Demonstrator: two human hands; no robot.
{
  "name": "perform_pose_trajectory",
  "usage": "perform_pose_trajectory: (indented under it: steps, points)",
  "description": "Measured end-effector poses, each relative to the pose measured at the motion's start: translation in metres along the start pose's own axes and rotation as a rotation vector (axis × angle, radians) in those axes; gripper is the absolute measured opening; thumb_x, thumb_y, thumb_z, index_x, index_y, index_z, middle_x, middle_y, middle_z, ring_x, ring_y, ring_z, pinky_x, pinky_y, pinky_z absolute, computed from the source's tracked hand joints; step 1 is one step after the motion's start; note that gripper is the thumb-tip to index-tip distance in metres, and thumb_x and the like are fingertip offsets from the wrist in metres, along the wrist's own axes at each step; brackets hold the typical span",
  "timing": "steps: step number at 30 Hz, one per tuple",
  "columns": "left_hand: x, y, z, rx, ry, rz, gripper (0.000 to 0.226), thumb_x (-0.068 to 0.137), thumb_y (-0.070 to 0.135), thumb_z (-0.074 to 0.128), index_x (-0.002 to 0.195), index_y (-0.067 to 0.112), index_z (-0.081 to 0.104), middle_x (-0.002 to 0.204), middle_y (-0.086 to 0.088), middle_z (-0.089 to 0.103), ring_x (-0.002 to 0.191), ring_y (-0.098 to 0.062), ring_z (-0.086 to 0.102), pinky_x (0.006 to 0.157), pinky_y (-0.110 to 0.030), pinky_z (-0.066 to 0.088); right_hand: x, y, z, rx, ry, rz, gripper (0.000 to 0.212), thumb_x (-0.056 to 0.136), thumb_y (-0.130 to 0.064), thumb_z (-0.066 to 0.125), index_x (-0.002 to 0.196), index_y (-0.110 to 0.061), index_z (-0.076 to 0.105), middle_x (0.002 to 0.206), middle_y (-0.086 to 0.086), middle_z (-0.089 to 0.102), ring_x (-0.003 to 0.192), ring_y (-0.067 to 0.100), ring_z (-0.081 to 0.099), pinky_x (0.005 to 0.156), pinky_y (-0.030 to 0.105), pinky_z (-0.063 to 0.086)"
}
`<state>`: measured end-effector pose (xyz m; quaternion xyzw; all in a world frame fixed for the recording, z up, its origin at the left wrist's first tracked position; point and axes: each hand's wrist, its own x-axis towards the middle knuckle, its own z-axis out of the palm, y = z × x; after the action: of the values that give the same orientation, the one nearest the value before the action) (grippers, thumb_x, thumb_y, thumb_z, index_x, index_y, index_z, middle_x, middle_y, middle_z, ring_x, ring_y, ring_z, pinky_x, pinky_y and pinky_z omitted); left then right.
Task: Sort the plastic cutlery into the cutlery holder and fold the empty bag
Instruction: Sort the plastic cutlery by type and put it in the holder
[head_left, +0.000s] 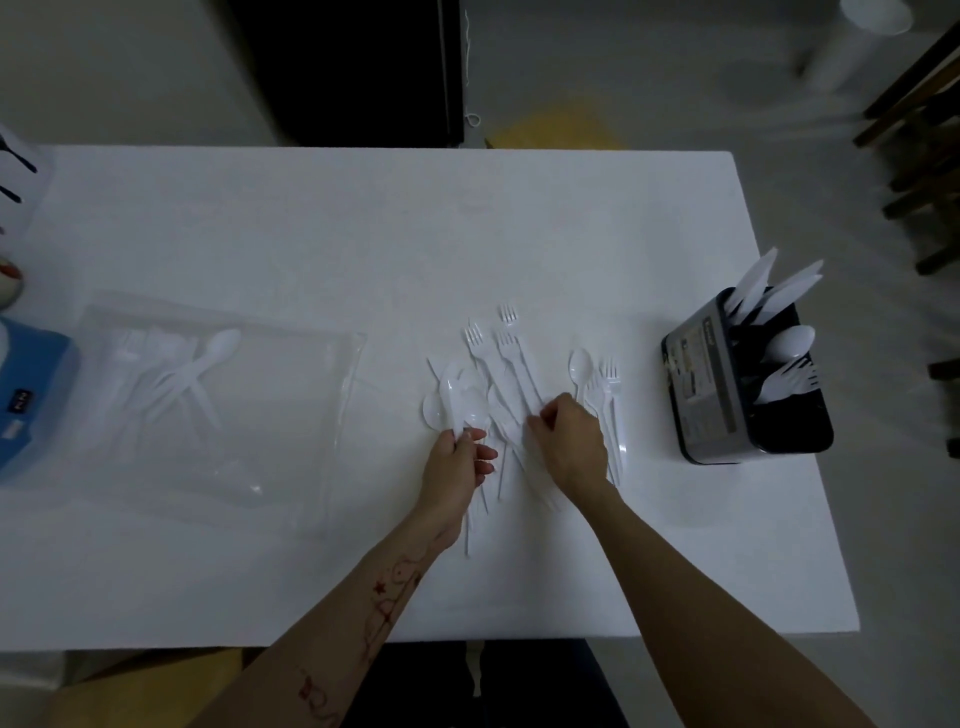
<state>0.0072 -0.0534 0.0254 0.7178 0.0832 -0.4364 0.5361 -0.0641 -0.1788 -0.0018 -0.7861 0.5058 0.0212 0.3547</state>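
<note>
Left hand (457, 462): pinched spoon handles.
Right hand (571, 441): curled onto the loose cutlery pile (511, 374), mid-bench (363, 218).
Cutlery holder (743, 384): three o'clock, partly filled.
Bag (218, 405): nine o'clock, some cutlery inside.

place: home room | cues: white table (363, 234); wooden chair (919, 130)
</note>
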Motion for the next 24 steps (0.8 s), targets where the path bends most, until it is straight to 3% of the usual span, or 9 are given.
perform_pose_trajectory:
  steps: [6, 10, 13, 15, 18, 20, 24]
  points:
    - [-0.003, -0.001, 0.001, -0.015, -0.022, -0.013, 0.024, 0.103, 0.024, 0.032, 0.103, 0.014, 0.054, 0.08, -0.003, 0.061, 0.064, -0.013, 0.053, 0.055, -0.023, 0.04, -0.012, 0.033, -0.018, -0.001, 0.129, 0.099, 0.016, 0.095, -0.029, 0.061, 0.095, -0.013, 0.057, 0.093, 0.005, 0.065, 0.077, 0.019, 0.056, 0.068, 0.03, 0.044]
    - [-0.002, -0.002, 0.001, 0.004, -0.016, 0.001, 0.025, 0.103, 0.025, 0.032, 0.106, 0.015, 0.054, 0.08, -0.002, 0.063, 0.064, -0.013, 0.054, 0.057, -0.024, 0.039, -0.017, 0.029, -0.018, -0.006, 0.195, 0.012, 0.028, 0.089, -0.042, 0.067, 0.099, -0.019, 0.054, 0.094, -0.003, 0.06, 0.077, 0.016, 0.059, 0.067, 0.031, 0.048]
    - [-0.002, -0.003, -0.004, 0.01, 0.001, 0.002, 0.026, 0.103, 0.024, 0.031, 0.108, 0.015, 0.055, 0.081, -0.002, 0.063, 0.067, -0.013, 0.055, 0.061, -0.024, 0.041, -0.021, 0.017, -0.007, -0.145, 0.015, -0.161, 0.036, 0.083, -0.055, 0.068, 0.093, -0.023, 0.056, 0.085, -0.008, 0.058, 0.07, 0.01, 0.058, 0.061, 0.024, 0.045]
    - [-0.001, -0.004, -0.007, 0.013, 0.009, 0.005, 0.027, 0.103, 0.023, 0.031, 0.108, 0.014, 0.055, 0.081, -0.002, 0.064, 0.067, -0.013, 0.055, 0.06, -0.024, 0.04, -0.022, 0.013, 0.002, -0.237, -0.132, -0.219, 0.034, 0.084, -0.053, 0.067, 0.091, -0.022, 0.055, 0.085, -0.007, 0.058, 0.07, 0.011, 0.056, 0.063, 0.023, 0.044]
    - [-0.001, -0.005, -0.01, 0.017, 0.025, 0.017, 0.028, 0.103, 0.023, 0.03, 0.11, 0.013, 0.056, 0.081, -0.003, 0.065, 0.067, -0.013, 0.055, 0.059, -0.024, 0.039, -0.02, 0.013, 0.004, -0.206, -0.18, -0.207, 0.026, 0.089, -0.045, 0.064, 0.089, -0.021, 0.056, 0.085, -0.004, 0.059, 0.072, 0.013, 0.057, 0.063, 0.023, 0.042]
    - [-0.001, -0.005, -0.01, 0.014, 0.025, 0.018, 0.028, 0.103, 0.023, 0.03, 0.11, 0.013, 0.055, 0.081, -0.002, 0.065, 0.067, -0.013, 0.056, 0.059, -0.023, 0.039, -0.02, 0.015, 0.001, -0.147, -0.156, -0.199, 0.022, 0.091, -0.041, 0.063, 0.089, -0.02, 0.057, 0.084, -0.004, 0.06, 0.073, 0.014, 0.058, 0.062, 0.023, 0.042]
    - [-0.002, -0.005, -0.009, -0.001, 0.015, 0.022, 0.028, 0.103, 0.021, 0.031, 0.11, 0.011, 0.056, 0.078, -0.002, 0.064, 0.065, -0.012, 0.055, 0.058, -0.023, 0.039, -0.016, 0.027, -0.012, -0.021, 0.059, -0.06, 0.021, 0.091, -0.039, 0.064, 0.088, -0.02, 0.058, 0.084, -0.003, 0.061, 0.071, 0.013, 0.057, 0.063, 0.026, 0.042]
